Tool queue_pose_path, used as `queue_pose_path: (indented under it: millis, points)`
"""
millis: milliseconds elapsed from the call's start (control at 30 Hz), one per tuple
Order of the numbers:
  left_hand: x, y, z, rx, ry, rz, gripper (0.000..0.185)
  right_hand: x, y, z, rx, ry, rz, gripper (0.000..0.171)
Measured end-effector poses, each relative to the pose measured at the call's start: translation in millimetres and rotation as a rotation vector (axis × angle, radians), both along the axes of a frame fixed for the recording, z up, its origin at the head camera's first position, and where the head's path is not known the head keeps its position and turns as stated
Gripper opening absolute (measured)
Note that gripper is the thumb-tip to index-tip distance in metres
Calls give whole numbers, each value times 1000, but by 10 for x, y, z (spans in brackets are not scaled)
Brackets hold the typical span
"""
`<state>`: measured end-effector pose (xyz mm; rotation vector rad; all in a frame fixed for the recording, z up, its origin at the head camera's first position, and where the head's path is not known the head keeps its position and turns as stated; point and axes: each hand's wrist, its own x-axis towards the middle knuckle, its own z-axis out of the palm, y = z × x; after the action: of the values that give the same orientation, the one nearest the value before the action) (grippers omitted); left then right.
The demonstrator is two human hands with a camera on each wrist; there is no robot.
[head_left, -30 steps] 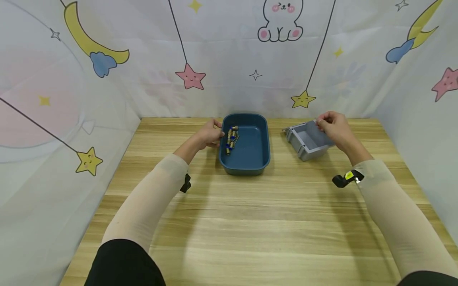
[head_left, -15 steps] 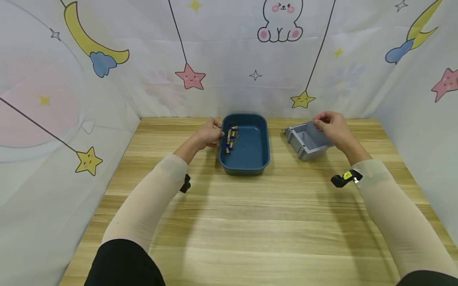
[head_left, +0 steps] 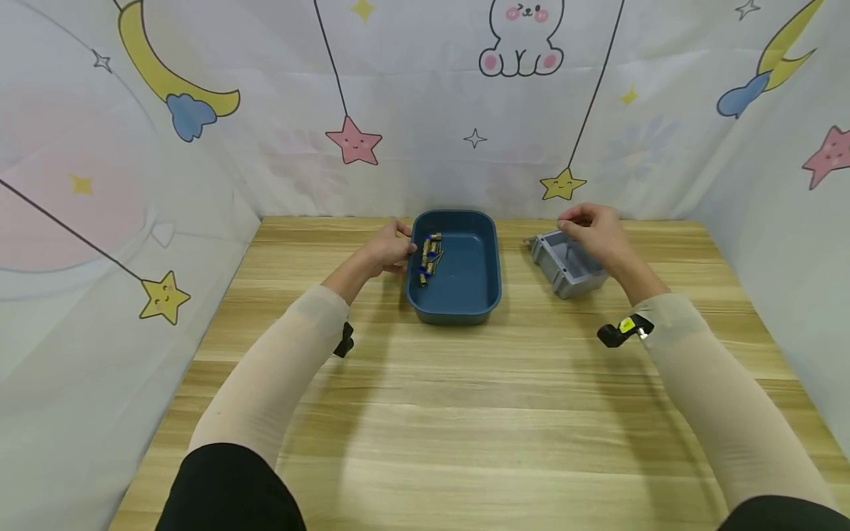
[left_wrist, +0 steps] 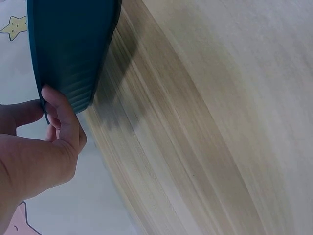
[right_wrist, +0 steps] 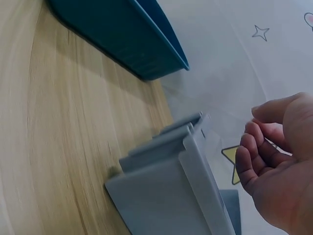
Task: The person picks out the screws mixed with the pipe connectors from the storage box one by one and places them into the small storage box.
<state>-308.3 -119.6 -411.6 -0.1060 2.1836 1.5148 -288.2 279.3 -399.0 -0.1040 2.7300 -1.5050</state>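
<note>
My left hand [head_left: 388, 248] pinches the left rim of a dark blue rectangular plastic tub [head_left: 468, 284]. In the left wrist view, the thumb lies on one side of the wall and the curled fingers [left_wrist: 62, 110] on the other. Along the tub's left inner side lie several small brass-coloured fittings [head_left: 428, 259] with blue parts. My right hand [head_left: 596, 234] is over the back of a small grey plastic box [head_left: 567, 279], its fingers loosely curled. In the right wrist view, nothing shows between thumb and fingers [right_wrist: 247, 164]. The hand covers the box's rear right part.
The wooden table [head_left: 458, 413] runs back to a white printed curtain [head_left: 425, 177] that also closes off both sides. The grey box stands to the tub's right, with a strip of table between them. Each wrist wears a small black camera [head_left: 620, 332].
My right hand has moved left across the top of the grey box, from its right rear corner toward the tub. The left hand, tub and box have stayed in place.
</note>
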Motion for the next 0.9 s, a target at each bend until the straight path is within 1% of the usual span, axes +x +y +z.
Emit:
queue_pose_path:
  millis: [133, 367, 467, 700, 900]
  points:
    - [-5, 4, 7, -1, -6, 3, 34, -11, -84, -36, -12, 29, 30, 30]
    - [-9, 11, 4, 1, -6, 5, 35, 0, -239, -63, -47, 38, 119, 40]
    - [-10, 9, 0, -1, -7, 4, 34, 4, -291, -72, -41, 36, 147, 44]
    - [-6, 5, 7, 3, -3, 2, 36, 1, -403, -84, -93, 4, 215, 62]
    - [-4, 1, -1, 3, 1, 2, 36, -18, -493, -113, -155, 9, 288, 80]
